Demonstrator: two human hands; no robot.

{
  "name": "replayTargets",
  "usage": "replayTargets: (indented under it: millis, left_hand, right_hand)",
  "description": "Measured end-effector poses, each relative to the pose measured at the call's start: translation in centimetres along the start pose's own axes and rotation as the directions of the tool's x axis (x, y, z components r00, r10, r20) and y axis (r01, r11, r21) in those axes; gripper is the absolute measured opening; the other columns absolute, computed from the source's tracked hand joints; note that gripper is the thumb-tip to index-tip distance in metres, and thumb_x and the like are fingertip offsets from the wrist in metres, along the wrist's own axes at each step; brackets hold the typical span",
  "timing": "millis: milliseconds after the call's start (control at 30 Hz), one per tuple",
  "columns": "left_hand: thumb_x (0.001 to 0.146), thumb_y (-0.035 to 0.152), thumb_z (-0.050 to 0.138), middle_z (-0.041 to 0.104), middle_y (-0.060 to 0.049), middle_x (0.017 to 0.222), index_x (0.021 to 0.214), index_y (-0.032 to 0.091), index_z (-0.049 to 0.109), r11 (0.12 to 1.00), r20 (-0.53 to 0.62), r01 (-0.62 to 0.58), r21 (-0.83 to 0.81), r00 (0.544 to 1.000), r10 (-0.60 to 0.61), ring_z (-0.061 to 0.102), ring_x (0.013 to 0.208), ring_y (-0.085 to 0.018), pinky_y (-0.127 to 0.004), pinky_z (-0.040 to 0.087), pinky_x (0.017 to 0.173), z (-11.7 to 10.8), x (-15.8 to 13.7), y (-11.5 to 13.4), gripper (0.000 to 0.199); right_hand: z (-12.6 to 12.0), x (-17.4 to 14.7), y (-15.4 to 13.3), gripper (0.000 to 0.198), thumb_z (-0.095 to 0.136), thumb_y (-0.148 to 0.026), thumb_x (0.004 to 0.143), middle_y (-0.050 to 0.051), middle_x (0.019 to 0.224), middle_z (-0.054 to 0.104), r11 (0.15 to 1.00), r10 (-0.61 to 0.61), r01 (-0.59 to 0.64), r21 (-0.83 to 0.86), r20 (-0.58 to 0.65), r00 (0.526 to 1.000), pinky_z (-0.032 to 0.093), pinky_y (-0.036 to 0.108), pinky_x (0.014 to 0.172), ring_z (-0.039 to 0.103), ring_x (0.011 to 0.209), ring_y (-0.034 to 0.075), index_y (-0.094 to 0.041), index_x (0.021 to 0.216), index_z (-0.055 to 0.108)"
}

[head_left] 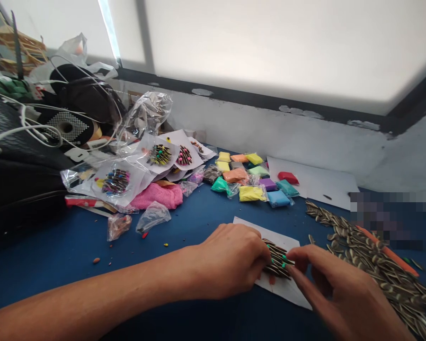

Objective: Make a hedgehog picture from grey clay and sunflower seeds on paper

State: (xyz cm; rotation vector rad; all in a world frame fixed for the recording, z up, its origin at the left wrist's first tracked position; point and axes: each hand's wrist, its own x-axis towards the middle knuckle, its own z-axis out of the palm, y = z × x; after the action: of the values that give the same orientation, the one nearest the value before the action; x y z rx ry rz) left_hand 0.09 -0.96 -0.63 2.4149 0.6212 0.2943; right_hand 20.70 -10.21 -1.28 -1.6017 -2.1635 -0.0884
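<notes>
A cluster of striped sunflower seeds (276,269) with bits of green clay lies on a white paper sheet (294,294). My left hand (234,258) is closed at the cluster's left edge; its curled fingers hide whatever is between them. On the other side, the thumb and forefinger of my right hand (341,289) pinch a seed with green clay (287,261) at the cluster's right edge. Orange smudges show on the paper below the cluster.
Loose sunflower seeds (371,265) are heaped at the right beside an orange stick (388,251). Coloured clay packets (252,193) sit behind my hands. Finished-looking seed clusters (117,181) on paper, a pink cloth (159,195) and a black bag (21,189) occupy the left.
</notes>
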Motion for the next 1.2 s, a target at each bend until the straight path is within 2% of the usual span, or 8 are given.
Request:
replayTargets:
  millis: [133, 233, 333, 467, 700, 867, 1033, 1200]
  left_hand:
    - [0.09, 0.017, 0.058, 0.072, -0.001, 0.084, 0.086, 0.023, 0.074, 1.0, -0.023, 0.023, 0.007, 0.999, -0.023, 0.067, 0.079, -0.019, -0.026, 0.045, 0.069, 0.1, 0.1, -0.2, 0.018]
    - [0.089, 0.018, 0.059, 0.072, -0.002, 0.094, 0.099, 0.022, 0.07, 0.998, -0.064, 0.055, 0.017, 0.997, -0.054, 0.066, 0.087, -0.021, -0.029, 0.047, 0.074, -0.2, 0.2, -0.4, 0.015]
    - [0.083, 0.021, 0.071, 0.064, -0.009, 0.121, 0.128, 0.019, 0.058, 0.998, -0.063, 0.039, 0.043, 0.997, -0.036, 0.06, 0.11, -0.027, -0.037, 0.047, 0.092, -0.9, 0.2, -0.8, 0.047]
    - [0.076, 0.027, 0.081, 0.04, -0.015, 0.152, 0.153, 0.014, 0.029, 0.998, 0.074, 0.027, 0.054, 0.997, -0.031, 0.037, 0.139, -0.031, -0.043, 0.032, 0.114, -1.4, 0.2, -1.5, 0.093]
    - [0.073, 0.036, 0.082, 0.031, -0.018, 0.158, 0.155, 0.013, 0.027, 0.999, 0.165, -0.011, 0.039, 0.986, 0.005, 0.024, 0.147, -0.037, -0.05, 0.024, 0.118, -1.2, 0.3, -2.1, 0.101]
    - [0.072, 0.043, 0.081, 0.011, -0.022, 0.162, 0.157, 0.014, 0.019, 0.997, 0.233, 0.018, 0.072, 0.972, -0.035, 0.002, 0.151, -0.039, -0.062, 0.009, 0.118, -1.1, 0.4, -2.6, 0.109]
    - [0.076, 0.05, 0.075, 0.01, -0.021, 0.163, 0.158, 0.016, 0.02, 0.996, 0.246, 0.064, 0.069, 0.966, -0.079, 0.002, 0.151, -0.036, -0.06, 0.01, 0.119, -1.2, 0.4, -2.7, 0.105]
    - [0.077, 0.047, 0.076, 0.01, -0.021, 0.163, 0.157, 0.014, 0.021, 0.994, 0.264, 0.079, 0.071, 0.96, -0.095, 0.001, 0.151, -0.037, -0.06, 0.009, 0.119, -1.5, 0.4, -2.5, 0.102]
  right_hand:
    - [-0.4, 0.0, 0.5, 0.01, 0.056, -0.032, 0.092, -0.002, 0.074, 0.07, 0.999, 0.026, -0.026, -0.038, 0.002, 1.0, 0.051, 0.02, 0.05, 0.066, 0.056, 0.012, -0.026, 0.092, 0.064]
    - [-0.7, 0.3, 0.8, 0.016, 0.052, -0.033, 0.091, 0.0, 0.078, 0.072, 0.994, 0.063, -0.068, -0.083, -0.062, 0.996, 0.052, 0.022, 0.051, 0.069, 0.06, 0.014, -0.026, 0.093, 0.066]
    - [-0.6, 0.4, 1.3, 0.026, 0.046, -0.04, 0.09, -0.001, 0.072, 0.072, 0.971, 0.186, -0.193, -0.138, -0.066, 0.98, 0.049, 0.026, 0.046, 0.068, 0.055, 0.016, -0.028, 0.084, 0.068]
    - [0.1, 0.1, 2.5, 0.037, 0.04, -0.048, 0.087, 0.004, 0.083, 0.076, 0.917, 0.359, -0.354, -0.182, -0.006, 0.933, 0.051, 0.034, 0.051, 0.073, 0.069, 0.025, -0.027, 0.084, 0.071]
    - [1.4, 0.0, 3.5, 0.049, 0.037, -0.047, 0.083, 0.013, 0.098, 0.074, 0.894, 0.429, -0.414, -0.172, 0.057, 0.902, 0.055, 0.042, 0.07, 0.072, 0.087, 0.031, -0.019, 0.102, 0.072]
    - [1.3, 0.6, 3.0, 0.043, 0.037, -0.049, 0.082, 0.01, 0.093, 0.071, 0.892, 0.451, -0.44, -0.108, 0.126, 0.884, 0.052, 0.037, 0.061, 0.07, 0.075, 0.025, -0.023, 0.094, 0.07]
    - [0.8, 1.1, 2.6, 0.031, 0.039, -0.048, 0.082, 0.004, 0.07, 0.065, 0.883, 0.464, -0.468, -0.027, 0.195, 0.864, 0.045, 0.033, 0.053, 0.06, 0.054, 0.019, -0.026, 0.079, 0.061]
    - [0.2, 1.3, 2.3, 0.03, 0.036, -0.049, 0.085, 0.002, 0.065, 0.064, 0.876, 0.447, -0.479, 0.052, 0.282, 0.849, 0.043, 0.03, 0.054, 0.059, 0.055, 0.017, -0.027, 0.078, 0.055]
